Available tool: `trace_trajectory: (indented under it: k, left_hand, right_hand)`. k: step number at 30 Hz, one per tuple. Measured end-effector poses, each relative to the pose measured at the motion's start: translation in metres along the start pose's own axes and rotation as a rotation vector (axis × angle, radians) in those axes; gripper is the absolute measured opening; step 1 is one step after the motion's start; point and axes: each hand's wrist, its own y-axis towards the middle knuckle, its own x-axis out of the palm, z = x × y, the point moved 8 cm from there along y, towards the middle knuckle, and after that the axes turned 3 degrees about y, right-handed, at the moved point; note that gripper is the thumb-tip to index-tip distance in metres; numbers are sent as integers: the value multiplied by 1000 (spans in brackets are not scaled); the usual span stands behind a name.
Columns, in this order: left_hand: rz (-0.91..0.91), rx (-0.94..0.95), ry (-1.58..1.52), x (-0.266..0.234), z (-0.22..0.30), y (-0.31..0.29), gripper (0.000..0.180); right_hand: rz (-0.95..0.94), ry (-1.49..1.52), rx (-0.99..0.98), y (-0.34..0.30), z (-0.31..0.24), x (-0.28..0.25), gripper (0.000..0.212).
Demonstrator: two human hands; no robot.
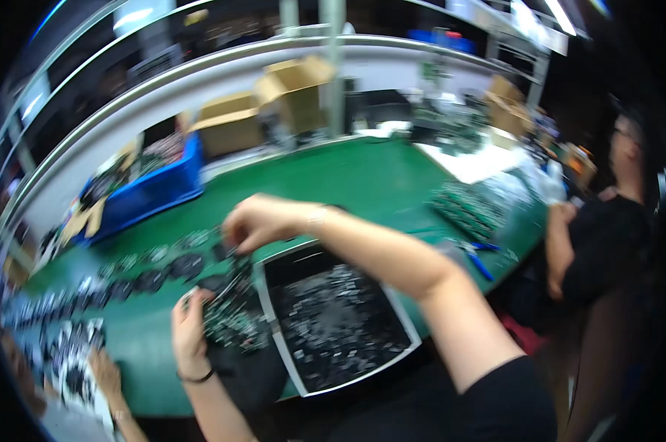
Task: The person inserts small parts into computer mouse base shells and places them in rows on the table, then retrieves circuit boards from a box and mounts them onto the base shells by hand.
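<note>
My left hand [189, 324] is closed at the near edge of a green-and-dark clump [233, 313] that looks like small circuit boards, blurred by motion. My right hand [258, 225] reaches across from the right, above the clump's far end. Its fingers point down, pressed together; what they pinch is hidden by blur. Just right of the clump stands a black tray [415, 340] with a white rim, scattered with many small pale and dark pieces [333, 317]. Dark round parts [150, 281] lie in a row on the green table left of my hands.
Pale clear parts [158, 254] line up behind the dark row. A blue bin [152, 202] and cardboard boxes [230, 132] stand along the back. Blue-handled pliers [480, 264] and stacked green boards [465, 210] lie at right. Co-workers sit right [605, 228] and left, one's hand [106, 372] showing.
</note>
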Motion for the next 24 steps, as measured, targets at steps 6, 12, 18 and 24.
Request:
trace_trajectory:
  k: [6,12,18,24]
  left_hand:
    - [-60,-24,-50,12,8,0,28]
    - [3,-81,-175,5,10,-2,29]
    - [253,-88,-390,-14,10,1,18]
    - [375,-118,-537,-23,6,-2,11]
  right_hand:
    - [389,-47,151,-37,32,-82,11]
    - [429,86,230,-51,94,-87,11]
    - [731,-138,681,-114,205,-130,10]
    - [724,14,1012,-170,302,-113,11]
